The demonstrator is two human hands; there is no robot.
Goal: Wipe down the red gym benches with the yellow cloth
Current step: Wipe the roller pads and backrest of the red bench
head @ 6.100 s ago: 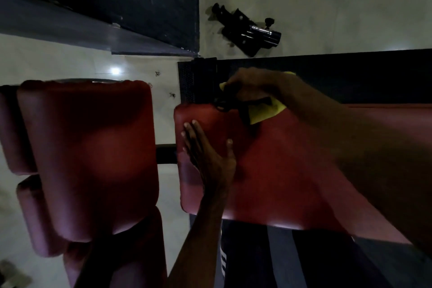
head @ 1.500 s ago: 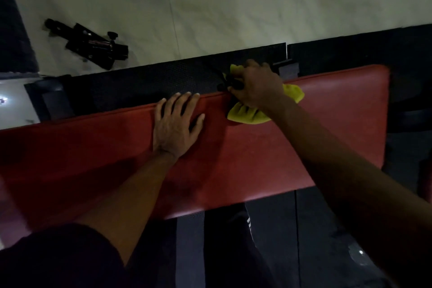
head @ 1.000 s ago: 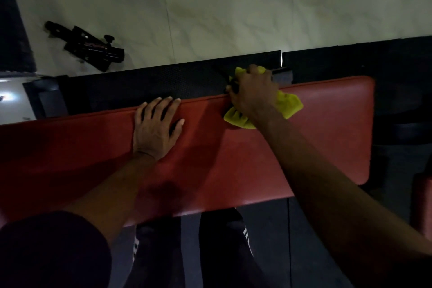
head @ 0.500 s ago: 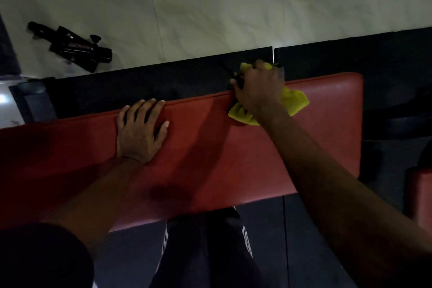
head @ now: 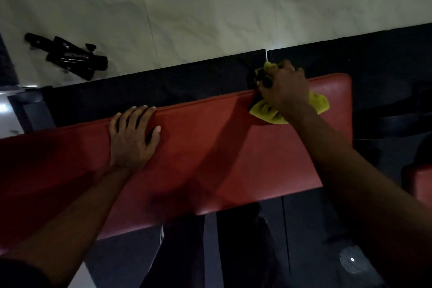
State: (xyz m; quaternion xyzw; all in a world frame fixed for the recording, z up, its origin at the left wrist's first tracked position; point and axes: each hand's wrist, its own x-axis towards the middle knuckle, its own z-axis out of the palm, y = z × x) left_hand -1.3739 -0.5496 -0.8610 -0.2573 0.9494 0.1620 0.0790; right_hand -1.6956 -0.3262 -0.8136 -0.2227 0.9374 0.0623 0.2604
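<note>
The right hand (head: 284,91) is gripping the yellow cloth (head: 321,104), fingers curled over the bunched fabric, and is pressing it onto the far edge of the red bench (head: 222,152), near the bench's right end. Part of the cloth is showing beyond the fingertips at the far edge, and more is spreading out from under the palm onto the pad. A small dark item is sitting at the fingertips; what it is cannot be told. The left hand (head: 133,138) is lying flat on the same pad, well to the left of the cloth. Its fingers are straight and slightly spread, holding nothing, with the fingertips reaching the far edge. Both forearms are stretching across the pad from the near side. Beyond the bench a black mat (head: 152,86) is running along its far edge, and past that a pale marbled floor (head: 210,7) is showing. A black piece of equipment (head: 70,56) is lying on that floor at the far left, well apart from the bench. A second red pad (head: 420,184) is showing partly at the right border
</note>
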